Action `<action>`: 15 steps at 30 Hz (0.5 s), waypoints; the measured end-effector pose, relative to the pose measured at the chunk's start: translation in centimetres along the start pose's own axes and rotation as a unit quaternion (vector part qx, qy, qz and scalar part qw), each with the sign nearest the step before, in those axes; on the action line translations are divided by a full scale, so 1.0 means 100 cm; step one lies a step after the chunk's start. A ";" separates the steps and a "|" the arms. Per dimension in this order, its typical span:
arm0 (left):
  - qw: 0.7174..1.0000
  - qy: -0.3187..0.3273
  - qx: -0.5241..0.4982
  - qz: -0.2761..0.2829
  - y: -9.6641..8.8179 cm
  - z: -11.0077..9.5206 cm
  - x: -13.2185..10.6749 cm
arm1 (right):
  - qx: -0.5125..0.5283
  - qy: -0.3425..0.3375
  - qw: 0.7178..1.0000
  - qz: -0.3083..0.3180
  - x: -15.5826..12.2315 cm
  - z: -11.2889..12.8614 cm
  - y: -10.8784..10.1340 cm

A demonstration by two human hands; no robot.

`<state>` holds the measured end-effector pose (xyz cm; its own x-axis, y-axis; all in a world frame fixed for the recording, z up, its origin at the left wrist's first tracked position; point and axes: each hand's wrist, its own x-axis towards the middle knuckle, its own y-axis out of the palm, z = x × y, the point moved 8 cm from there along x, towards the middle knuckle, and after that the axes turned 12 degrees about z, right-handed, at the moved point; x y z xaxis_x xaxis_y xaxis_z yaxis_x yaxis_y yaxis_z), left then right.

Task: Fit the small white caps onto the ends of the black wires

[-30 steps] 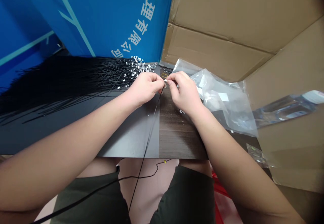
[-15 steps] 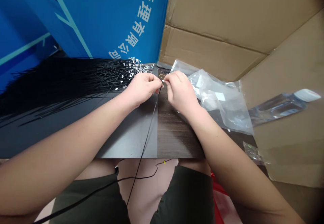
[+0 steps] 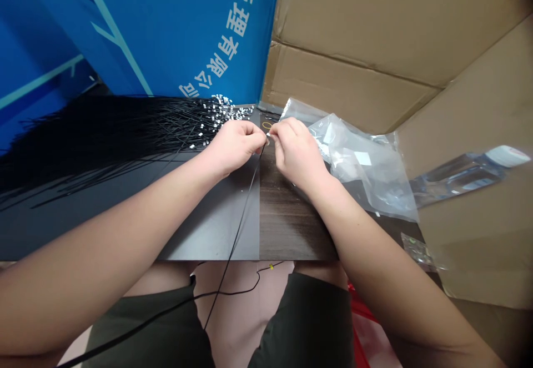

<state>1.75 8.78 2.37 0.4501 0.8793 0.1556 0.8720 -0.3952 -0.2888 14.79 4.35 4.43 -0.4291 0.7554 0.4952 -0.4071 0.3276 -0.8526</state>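
Note:
My left hand [image 3: 235, 146] is closed in a pinch on the upper end of a thin black cable [image 3: 237, 229] that runs down over the table edge toward my lap. My right hand [image 3: 293, 149] is closed too, its fingertips pinching a tiny white connector [image 3: 268, 134] right against the cable end. Both hands meet over the dark table [image 3: 287, 223]. A large fan of black cables [image 3: 91, 135] with small white ends [image 3: 220, 110] lies to the left of my left hand.
Clear plastic bags [image 3: 366, 168] lie just right of my right hand. A plastic water bottle [image 3: 466, 174] lies against cardboard [image 3: 375, 40] on the right. A blue printed panel [image 3: 166, 29] stands behind. A small bag [image 3: 416, 248] sits near the table's right edge.
Both hands stay pinched together at the same spot. The view has shifted slightly, and the hanging cable has swung a little to the left.

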 end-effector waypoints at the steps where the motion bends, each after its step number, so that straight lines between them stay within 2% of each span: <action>1: 1.000 -0.001 0.001 0.000 0.000 0.000 0.000 | 0.003 0.001 1.000 0.001 0.000 0.000 0.000; 15: 1.000 -0.001 -0.010 -0.002 0.000 0.000 0.001 | -0.001 -0.002 1.000 -0.004 0.000 0.001 0.002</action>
<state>1.74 8.84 2.40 0.4471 0.8809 0.1551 0.8770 -0.3976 -0.2699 14.65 4.33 4.28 -0.4287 0.7508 0.5024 -0.4085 0.3349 -0.8491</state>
